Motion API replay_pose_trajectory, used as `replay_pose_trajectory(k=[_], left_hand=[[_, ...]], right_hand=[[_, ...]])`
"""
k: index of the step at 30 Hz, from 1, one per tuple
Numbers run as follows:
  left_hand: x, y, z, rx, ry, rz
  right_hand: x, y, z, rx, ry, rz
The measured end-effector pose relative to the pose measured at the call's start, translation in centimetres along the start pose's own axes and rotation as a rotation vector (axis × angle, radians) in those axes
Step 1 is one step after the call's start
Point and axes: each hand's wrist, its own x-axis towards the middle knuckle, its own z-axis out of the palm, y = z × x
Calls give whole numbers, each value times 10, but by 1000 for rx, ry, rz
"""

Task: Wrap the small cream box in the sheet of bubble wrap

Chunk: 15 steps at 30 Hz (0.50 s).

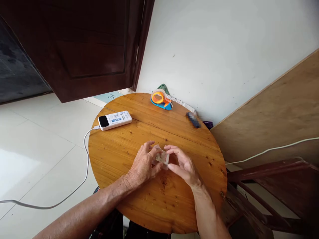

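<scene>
A small clear plastic packet (162, 157) with faint print is between my hands, over the middle of the round wooden table (154, 199). My left hand (145, 161) grips its left side, thumb and fingers bent round it. At its right edge is my right hand (183, 166), thumb and fingertips curved towards it with a gap between them; the thumb tip touches or nearly touches the lower right corner. The fingers hide part of the packet.
A white power bank (121, 119) with a cable lies at the table's back left. At the back are a blue and orange tape dispenser (161, 99), a white strip (180, 103) and a blurred dark object (193, 120). A wooden chair (279, 192) stands right.
</scene>
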Motion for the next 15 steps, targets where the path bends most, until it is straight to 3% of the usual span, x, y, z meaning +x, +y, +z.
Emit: replay_pose_trajectory(k=[5,7,10,15], left_hand=[[0,7,-10,-186,-2,-78],[2,4,-12,-287,43,-112],[4,-5,-9,-409,95,-175],[4,-19,-1,-491,79,-245]], right_hand=[[4,12,-3,295,602,96],[7,18,-2,288,736,203],[9,25,1,212,765,310],[9,27,3,135,739,313]])
